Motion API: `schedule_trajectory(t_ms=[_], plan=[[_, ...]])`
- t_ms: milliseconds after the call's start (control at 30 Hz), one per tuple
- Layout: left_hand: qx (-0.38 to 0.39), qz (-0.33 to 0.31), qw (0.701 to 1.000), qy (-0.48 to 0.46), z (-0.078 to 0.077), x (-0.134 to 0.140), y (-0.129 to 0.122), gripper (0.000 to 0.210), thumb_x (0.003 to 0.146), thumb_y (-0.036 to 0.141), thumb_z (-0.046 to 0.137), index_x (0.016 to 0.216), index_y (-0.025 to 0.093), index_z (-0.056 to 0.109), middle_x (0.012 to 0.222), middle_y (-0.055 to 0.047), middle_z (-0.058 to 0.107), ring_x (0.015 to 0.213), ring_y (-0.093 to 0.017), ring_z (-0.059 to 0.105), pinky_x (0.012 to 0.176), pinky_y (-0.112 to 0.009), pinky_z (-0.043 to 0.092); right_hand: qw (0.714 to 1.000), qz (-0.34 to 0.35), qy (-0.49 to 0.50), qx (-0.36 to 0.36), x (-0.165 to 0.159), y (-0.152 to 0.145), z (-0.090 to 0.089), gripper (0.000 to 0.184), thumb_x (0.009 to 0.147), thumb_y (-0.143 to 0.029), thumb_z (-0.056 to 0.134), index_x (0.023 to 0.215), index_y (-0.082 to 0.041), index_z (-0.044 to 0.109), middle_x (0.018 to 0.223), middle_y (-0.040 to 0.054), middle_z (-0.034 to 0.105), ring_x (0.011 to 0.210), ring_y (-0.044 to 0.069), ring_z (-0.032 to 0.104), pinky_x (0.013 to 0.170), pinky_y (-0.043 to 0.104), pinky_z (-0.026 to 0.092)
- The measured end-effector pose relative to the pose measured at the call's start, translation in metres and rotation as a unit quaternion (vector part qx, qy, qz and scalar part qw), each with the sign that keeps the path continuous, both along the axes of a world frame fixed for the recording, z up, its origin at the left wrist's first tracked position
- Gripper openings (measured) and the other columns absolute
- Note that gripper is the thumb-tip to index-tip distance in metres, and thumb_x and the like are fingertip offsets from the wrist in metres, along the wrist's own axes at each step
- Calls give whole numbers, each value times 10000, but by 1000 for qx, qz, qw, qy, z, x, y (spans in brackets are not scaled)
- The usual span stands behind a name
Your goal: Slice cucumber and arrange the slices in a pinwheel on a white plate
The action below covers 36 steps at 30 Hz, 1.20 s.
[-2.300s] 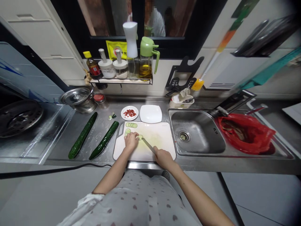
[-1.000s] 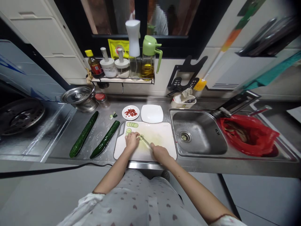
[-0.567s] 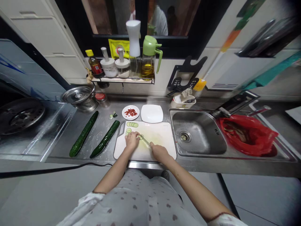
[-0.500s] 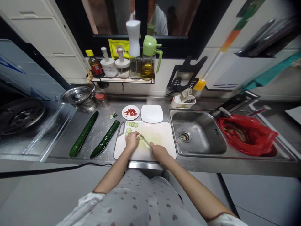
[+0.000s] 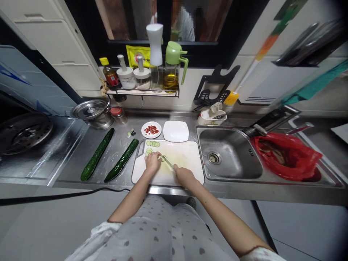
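right hand grips a knife, blade toward ten o'clock at a cucumber slice; left hand touches the slice, whether grasping i can't tell.

- Left hand: turned palm-down, fingers bent and bunched.
- Right hand: fingers curled into a grip.
- Left forearm, right forearm: bared, extended forward, angled inward.

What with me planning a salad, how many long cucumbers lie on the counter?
2: one cucumber just left of the cutting board, another cucumber farther left.
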<state>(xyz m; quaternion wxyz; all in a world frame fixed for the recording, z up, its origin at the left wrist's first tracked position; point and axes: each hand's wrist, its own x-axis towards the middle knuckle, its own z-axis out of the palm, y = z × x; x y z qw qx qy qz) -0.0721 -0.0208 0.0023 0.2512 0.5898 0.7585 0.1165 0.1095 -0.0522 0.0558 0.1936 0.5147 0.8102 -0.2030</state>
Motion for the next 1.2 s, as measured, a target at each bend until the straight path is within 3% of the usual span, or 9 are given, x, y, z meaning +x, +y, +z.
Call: schedule_trajectory(t_ms=[667,1000,1200], plan=[[4,-3,1000,5,-1,0,0,186,842,277,577,1001,270,674,1050,-43,679,1089,-250,538,929,-402,336,994,91,-40,40,6,23,11,352,932,-99,314,1235,-173,477,977,148,711,952,244,686,759,324,508],[-2,-3,1000,-1,-1,0,-1,198,847,277,571,1021,264,664,1057,-47,677,1097,-244,535,928,-393,334,995,88,-43,24,7,31,18,298,958,-159,379,1242,-198,460,1000,147,708,976,213,680,816,320,487],[-2,-5,1000,5,0,0,0,188,845,275,571,1010,268,661,1053,-47,674,1086,-248,543,924,-401,339,998,58,-30,14,13,27,13,310,936,-126,368,1220,-189,474,999,150,700,966,226,671,793,319,460]])
